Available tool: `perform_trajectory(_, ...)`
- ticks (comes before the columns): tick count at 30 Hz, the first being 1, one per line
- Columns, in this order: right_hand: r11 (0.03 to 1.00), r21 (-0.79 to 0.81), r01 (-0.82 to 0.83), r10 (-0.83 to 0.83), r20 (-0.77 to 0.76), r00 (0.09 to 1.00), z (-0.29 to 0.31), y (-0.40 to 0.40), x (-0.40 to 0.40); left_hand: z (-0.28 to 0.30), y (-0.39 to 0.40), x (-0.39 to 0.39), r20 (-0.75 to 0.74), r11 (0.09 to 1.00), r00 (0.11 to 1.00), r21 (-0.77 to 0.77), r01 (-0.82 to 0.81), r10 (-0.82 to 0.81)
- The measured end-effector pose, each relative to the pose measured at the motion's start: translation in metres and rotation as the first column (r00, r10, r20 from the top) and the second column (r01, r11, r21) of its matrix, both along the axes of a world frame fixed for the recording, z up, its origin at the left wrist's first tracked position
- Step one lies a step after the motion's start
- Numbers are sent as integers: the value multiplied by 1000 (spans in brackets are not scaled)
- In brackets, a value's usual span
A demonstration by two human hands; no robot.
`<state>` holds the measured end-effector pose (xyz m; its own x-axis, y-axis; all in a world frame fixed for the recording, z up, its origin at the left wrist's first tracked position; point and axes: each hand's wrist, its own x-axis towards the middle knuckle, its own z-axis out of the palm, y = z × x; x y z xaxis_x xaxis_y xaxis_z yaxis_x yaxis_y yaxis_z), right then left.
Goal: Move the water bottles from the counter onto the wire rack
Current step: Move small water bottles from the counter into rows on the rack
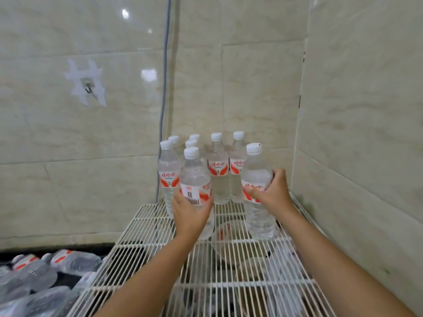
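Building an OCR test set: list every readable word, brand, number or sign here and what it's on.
"娃哈哈": red brand characters on the white-and-red label of the clear plastic water bottle at the left of the group.
"娃哈哈": same label on the upright back-row bottle.
Small print under those brands, and the labels of the bottles gripped by the left hand and right hand: unreadable.
Tiled wall: no text.
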<state>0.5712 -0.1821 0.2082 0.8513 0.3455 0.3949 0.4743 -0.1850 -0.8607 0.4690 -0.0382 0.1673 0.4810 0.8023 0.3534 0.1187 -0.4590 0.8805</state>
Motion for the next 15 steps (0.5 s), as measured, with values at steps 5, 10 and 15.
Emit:
perform_trajectory(5, 999, 10, -34, 34, -34, 999, 0, -12, 6, 10, 12, -14, 106, 951, 960, -146, 271, -258)
perform_trajectory(10, 998, -1, -61, 61, -76, 995, -1, -13, 6, 21, 16, -16, 14, 911, 933, -214, 353, -358)
perform_trajectory(15, 997, 10, -71, 71, -98, 993, 0, -13, 4, 22, -14, -7, -123, 988, 984, -69, -137, 128)
